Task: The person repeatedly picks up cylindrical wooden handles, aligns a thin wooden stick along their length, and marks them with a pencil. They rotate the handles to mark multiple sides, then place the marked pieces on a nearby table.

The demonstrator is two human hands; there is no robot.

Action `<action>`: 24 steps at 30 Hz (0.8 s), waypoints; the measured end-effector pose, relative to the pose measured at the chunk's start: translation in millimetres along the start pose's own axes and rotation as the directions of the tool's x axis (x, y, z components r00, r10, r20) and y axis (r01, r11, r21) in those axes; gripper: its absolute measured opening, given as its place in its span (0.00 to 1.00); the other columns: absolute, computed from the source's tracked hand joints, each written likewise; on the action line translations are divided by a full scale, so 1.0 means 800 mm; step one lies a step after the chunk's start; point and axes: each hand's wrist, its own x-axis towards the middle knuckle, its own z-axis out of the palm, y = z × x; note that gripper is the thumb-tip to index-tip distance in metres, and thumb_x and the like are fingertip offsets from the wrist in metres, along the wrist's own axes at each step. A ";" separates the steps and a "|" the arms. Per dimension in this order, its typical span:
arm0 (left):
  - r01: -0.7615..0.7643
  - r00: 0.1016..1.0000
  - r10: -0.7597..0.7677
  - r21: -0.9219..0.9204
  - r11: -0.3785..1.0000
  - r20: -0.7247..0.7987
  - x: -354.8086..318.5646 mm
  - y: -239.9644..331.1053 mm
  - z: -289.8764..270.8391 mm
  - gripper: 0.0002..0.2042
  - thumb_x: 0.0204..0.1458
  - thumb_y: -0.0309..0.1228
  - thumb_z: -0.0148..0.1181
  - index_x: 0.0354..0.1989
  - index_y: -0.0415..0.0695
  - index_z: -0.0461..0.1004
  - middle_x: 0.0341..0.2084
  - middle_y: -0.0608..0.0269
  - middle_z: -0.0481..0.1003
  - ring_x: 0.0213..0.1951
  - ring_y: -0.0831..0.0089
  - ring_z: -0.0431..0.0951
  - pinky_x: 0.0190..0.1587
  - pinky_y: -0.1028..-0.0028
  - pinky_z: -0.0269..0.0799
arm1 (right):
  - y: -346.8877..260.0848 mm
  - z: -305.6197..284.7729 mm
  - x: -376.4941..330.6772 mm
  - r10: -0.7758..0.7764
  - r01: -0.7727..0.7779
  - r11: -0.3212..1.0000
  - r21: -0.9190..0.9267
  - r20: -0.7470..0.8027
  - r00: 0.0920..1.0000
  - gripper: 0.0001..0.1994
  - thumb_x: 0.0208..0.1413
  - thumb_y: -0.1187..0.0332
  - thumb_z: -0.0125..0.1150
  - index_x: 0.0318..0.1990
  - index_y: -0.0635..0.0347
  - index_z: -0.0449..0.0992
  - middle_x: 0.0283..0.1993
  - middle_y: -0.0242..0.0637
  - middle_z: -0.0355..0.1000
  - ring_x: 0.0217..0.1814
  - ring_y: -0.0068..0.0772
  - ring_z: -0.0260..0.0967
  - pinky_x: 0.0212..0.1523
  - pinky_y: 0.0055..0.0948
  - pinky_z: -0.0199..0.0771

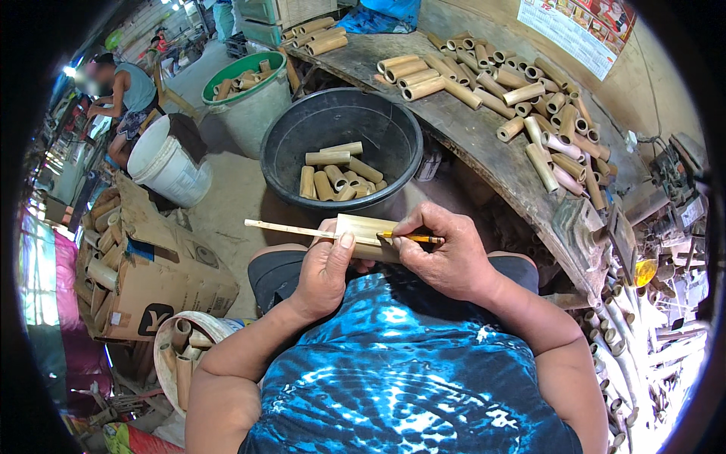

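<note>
My left hand (321,274) is closed round a short bamboo tube (367,225) above my lap. Its thumb presses a thin, pale strip (281,228) along the tube, with one end jutting out to the left. In my right hand (457,253) a yellow pencil (417,238) is pinched, its tip at the tube's surface beside the strip. Just beyond my hands stands a wide black tub (280,155), with several cut bamboo pieces (333,158) lying in the bottom.
A worktable (473,140) on the right bears many bamboo tubes (522,92). Buckets, one green-rimmed (253,125) and one white (162,166), stand at the far left. Nearer are a cardboard box (178,276) and a pail (162,367) of tubes. A person (134,91) sits far left.
</note>
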 end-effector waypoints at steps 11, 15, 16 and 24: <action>0.002 1.000 -0.002 -0.016 1.000 -0.001 0.000 -0.001 0.001 0.20 0.68 0.44 0.36 0.55 0.40 0.62 0.40 0.61 0.73 0.36 0.78 0.73 0.40 0.77 0.70 | 0.000 0.001 0.001 -0.029 0.029 0.999 -0.014 0.023 0.999 0.05 0.51 0.75 0.62 0.34 0.65 0.74 0.30 0.38 0.73 0.33 0.22 0.71 0.35 0.25 0.72; 0.002 1.000 -0.002 -0.008 1.000 0.000 -0.001 -0.002 0.000 0.20 0.68 0.45 0.37 0.55 0.40 0.62 0.40 0.61 0.73 0.36 0.78 0.73 0.40 0.77 0.70 | 0.000 0.001 -0.001 -0.039 0.040 0.999 -0.009 0.057 0.998 0.04 0.52 0.75 0.62 0.34 0.65 0.74 0.32 0.36 0.74 0.33 0.21 0.71 0.35 0.24 0.72; 0.009 1.000 -0.009 -0.011 1.000 -0.005 -0.002 -0.003 0.000 0.20 0.68 0.45 0.37 0.55 0.40 0.62 0.41 0.60 0.73 0.37 0.78 0.73 0.40 0.77 0.70 | 0.000 0.001 -0.002 -0.033 0.032 0.999 0.031 0.011 0.999 0.04 0.53 0.75 0.62 0.35 0.65 0.74 0.33 0.35 0.74 0.34 0.21 0.71 0.36 0.24 0.72; 0.059 0.996 -0.075 -0.250 0.966 -0.053 -0.001 -0.013 -0.007 0.20 0.68 0.43 0.38 0.52 0.37 0.67 0.38 0.58 0.75 0.36 0.75 0.75 0.40 0.74 0.72 | 0.034 -0.045 -0.016 0.185 -0.099 0.960 0.263 -0.328 0.926 0.10 0.66 0.73 0.49 0.52 0.61 0.72 0.38 0.33 0.73 0.31 0.14 0.63 0.33 0.15 0.66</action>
